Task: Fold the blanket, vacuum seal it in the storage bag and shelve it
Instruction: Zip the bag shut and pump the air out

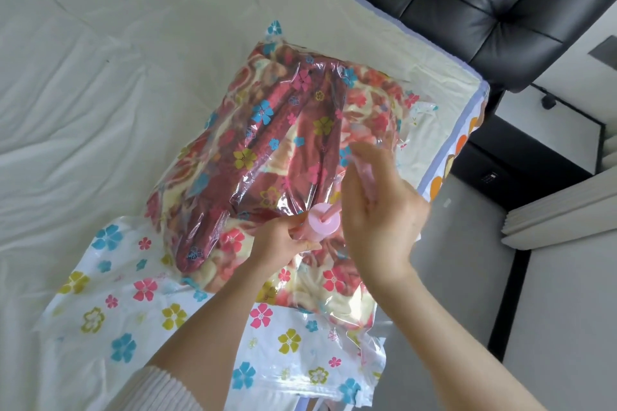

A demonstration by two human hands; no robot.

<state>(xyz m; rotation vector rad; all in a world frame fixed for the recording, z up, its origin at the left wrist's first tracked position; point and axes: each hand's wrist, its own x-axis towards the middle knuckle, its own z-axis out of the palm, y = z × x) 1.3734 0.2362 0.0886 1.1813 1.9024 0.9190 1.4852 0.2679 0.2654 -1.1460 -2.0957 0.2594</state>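
A folded red and cream floral blanket (267, 150) lies inside a clear storage bag (110, 294) printed with coloured flowers, on a white bed. A pink hand pump stands on the bag's valve; its round barrel (322, 222) is gripped low down by my left hand (283, 240). My right hand (377, 207) is raised above it and holds the pump's pink handle (364, 170), with the thin rod pulled out of the barrel. The hand and handle are blurred.
The white bed sheet (100, 93) spreads to the left. The mattress edge (467, 130) with orange scallops runs close on the right. A black tufted headboard (484, 3) stands beyond. Grey floor (467, 277) and a pale curtain (567, 210) lie at right.
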